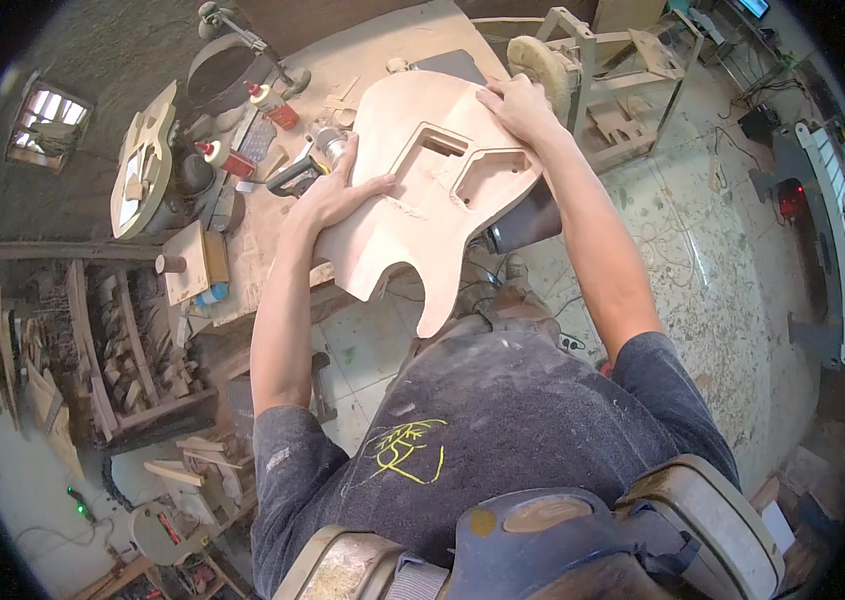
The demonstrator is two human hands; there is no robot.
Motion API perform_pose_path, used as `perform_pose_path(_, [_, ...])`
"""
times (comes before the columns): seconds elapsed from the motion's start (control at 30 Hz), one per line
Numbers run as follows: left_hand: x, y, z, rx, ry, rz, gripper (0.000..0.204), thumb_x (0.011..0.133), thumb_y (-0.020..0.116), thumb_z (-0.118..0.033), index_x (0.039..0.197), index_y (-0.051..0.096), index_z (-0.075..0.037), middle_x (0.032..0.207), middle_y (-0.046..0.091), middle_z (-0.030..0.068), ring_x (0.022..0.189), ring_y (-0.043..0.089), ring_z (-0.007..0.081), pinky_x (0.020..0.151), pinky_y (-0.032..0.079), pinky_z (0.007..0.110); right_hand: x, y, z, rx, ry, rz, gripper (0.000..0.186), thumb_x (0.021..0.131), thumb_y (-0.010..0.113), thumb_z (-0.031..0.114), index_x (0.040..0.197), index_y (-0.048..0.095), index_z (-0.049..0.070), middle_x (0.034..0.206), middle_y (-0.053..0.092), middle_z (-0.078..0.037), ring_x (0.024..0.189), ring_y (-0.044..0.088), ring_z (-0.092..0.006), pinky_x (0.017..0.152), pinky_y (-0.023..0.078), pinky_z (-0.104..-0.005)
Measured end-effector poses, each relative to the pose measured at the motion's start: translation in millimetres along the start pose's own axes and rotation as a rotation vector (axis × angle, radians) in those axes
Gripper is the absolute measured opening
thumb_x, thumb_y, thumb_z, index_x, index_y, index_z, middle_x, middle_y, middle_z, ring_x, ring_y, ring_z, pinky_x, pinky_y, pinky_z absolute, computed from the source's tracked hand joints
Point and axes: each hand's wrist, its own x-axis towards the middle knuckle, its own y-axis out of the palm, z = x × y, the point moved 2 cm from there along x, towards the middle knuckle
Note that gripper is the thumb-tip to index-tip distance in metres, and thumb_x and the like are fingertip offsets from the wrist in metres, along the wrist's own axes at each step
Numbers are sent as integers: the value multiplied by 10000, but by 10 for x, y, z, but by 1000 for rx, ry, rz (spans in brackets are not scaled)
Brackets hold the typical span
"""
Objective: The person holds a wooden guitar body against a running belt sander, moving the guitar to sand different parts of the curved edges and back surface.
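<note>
At twelve o'clock, an unfinished guitar body (421,200) sits between left hand (328,197), clamped on its nine-o'clock edge, and right hand (521,108), clamped near two o'clock; step in hand looks like steadying it, next move calling for even hold; underside, tucked fingertips, any counter (373,48) contact hidden.

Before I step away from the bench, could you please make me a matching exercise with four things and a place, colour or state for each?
Things:
1. Guitar body
2. Bottles
3. Shirt
4. Window

Matches:
A. Bright, at the picture's upper left
B. Touched by the left hand and the right hand
C. Dark grey with a yellow design
D. On the bench

Pairs: 1-B, 2-D, 3-C, 4-A
</note>
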Motion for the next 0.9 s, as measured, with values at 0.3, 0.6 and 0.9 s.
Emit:
perform_pose_path(0.3, [191,11,-193,78,46,70,1239,742,629,-778,1621,67,-110,1539,348,330,1382,455,424,1154,349,435,-52,-141,-290,129,186,227,470,974,551,416,1235,673,45,1169,684,-233,1121,633,-406,977,483,-435])
perform_pose_path(0.6, [327,-1,-524,128,205,40,1210,737,662,-731,1614,133,-87,1601,300,241,1466,344,372,1203,288,416,-231,-331,-559,208,229,191,490,966,535,446,1262,664,77,1227,674,-194,1158,621,-389,1002,481,-433])
perform_pose_path(0.9, [599,-5,-615,120,246,124,1183,720,615,-741,1627,104,-177,1586,305,274,1459,355,382,1195,298,444,-285,-472,-713,203,287,194,492,966,541,437,1258,661,59,1228,674,-199,1171,622,-375,1005,476,-418])
